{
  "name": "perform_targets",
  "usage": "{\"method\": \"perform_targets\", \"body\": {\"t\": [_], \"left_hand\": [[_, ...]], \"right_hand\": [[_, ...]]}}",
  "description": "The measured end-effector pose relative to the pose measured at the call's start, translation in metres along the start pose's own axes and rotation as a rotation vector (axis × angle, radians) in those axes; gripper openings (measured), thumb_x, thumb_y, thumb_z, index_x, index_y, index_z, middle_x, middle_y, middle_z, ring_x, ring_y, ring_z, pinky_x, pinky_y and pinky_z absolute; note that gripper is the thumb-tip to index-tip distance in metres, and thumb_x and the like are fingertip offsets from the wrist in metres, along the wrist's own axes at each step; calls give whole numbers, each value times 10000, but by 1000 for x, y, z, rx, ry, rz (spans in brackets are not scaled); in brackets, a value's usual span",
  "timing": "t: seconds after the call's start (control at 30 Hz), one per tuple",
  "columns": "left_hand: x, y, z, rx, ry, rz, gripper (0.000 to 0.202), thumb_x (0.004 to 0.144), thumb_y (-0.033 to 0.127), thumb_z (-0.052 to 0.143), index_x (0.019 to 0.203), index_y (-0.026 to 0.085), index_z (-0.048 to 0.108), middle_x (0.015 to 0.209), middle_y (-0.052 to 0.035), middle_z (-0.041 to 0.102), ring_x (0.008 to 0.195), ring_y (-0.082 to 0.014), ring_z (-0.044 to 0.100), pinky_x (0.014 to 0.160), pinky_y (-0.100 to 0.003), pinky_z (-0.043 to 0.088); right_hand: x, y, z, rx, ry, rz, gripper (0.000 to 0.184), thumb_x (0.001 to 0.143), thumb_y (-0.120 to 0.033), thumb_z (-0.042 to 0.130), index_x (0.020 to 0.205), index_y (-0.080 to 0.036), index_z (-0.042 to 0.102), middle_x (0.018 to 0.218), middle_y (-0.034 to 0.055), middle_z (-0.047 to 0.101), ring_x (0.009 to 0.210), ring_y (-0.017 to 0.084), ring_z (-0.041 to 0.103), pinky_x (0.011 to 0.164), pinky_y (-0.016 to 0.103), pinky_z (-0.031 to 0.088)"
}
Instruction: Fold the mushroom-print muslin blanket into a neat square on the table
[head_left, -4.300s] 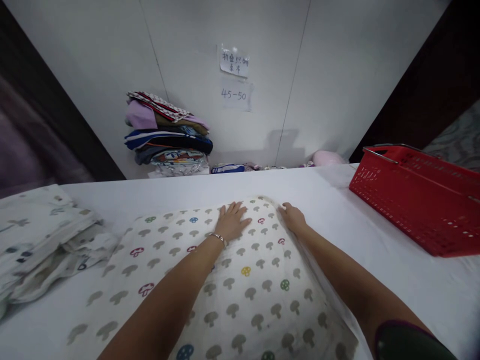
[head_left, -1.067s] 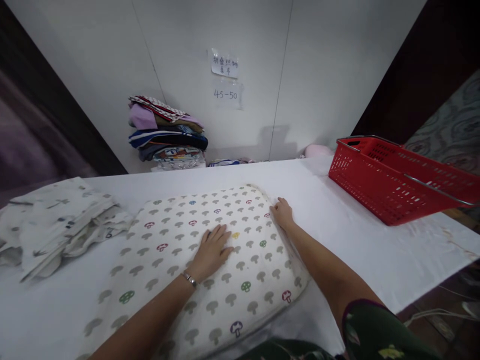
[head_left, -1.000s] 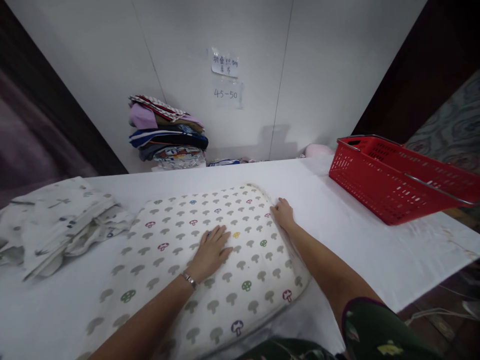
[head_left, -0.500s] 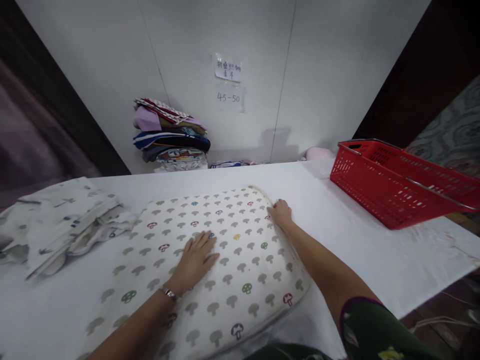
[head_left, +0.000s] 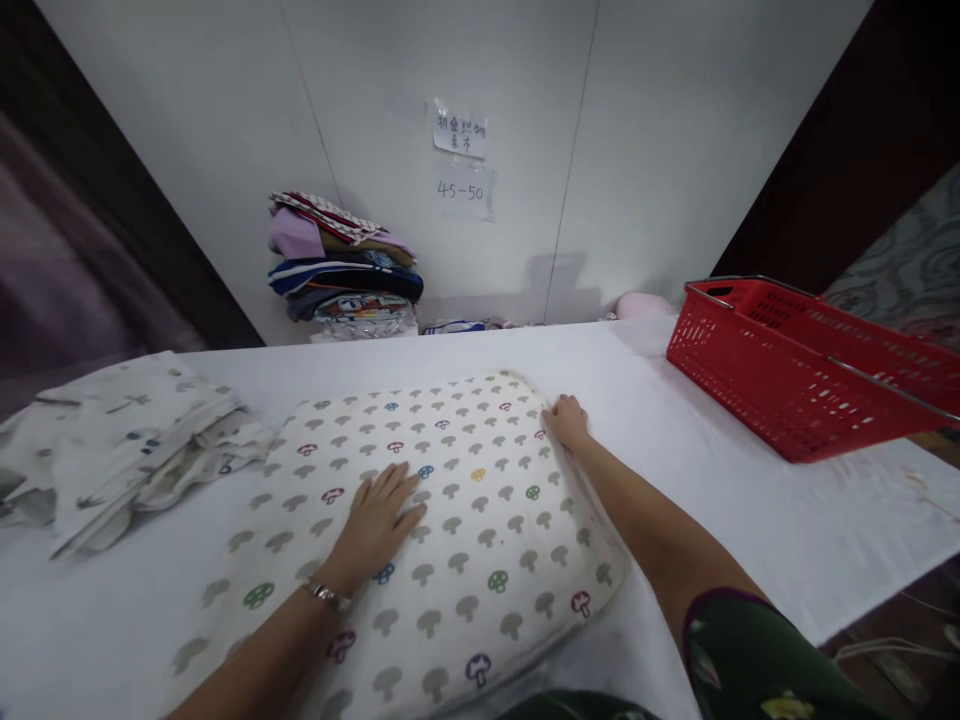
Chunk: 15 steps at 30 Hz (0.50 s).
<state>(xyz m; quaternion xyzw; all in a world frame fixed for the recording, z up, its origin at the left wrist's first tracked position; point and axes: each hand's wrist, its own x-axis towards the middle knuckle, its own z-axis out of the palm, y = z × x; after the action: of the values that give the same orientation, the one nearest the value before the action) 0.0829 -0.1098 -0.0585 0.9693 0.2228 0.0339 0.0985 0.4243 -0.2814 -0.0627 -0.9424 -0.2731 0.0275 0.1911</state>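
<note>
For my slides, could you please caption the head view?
Left hand flat on a white mushroom-print cloth, right hand at its edge, a red perforated plastic basket at right.

Mushroom-printed white cloth (head_left: 457, 520); red basket (head_left: 795, 370)

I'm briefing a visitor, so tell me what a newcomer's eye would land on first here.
Probably the red basket, the boldest colour, toward the right of the white table. Next, the mushroom-print cloth across the middle, with the left hand flat on it and the right hand at its right edge.
</note>
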Motion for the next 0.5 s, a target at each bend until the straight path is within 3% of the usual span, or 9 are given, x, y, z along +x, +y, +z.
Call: {"method": "perform_targets", "body": {"t": [0.27, 0.5], "left_hand": [[1, -7, 3, -1, 40, -8, 538, 854, 536, 342, 1300, 261, 467, 1447, -40, 332, 1349, -242, 255, 1089, -459, 202], [4, -17, -3, 36, 75, -40, 524, 845, 496, 381, 1287, 232, 480, 1422, -63, 378, 1335, -258, 283, 1067, -482, 228]], "right_hand": [[10, -13, 0, -16, -15, -32, 312, 817, -407, 464, 832, -152, 643, 1307, 121, 443, 1275, 280, 256, 1007, 433, 226], [21, -17, 6, 11, 10, -6, 320, 872, -319, 356, 913, -154, 627, 1253, 118, 489, 1267, 258, 284, 1005, 413, 221]]}}
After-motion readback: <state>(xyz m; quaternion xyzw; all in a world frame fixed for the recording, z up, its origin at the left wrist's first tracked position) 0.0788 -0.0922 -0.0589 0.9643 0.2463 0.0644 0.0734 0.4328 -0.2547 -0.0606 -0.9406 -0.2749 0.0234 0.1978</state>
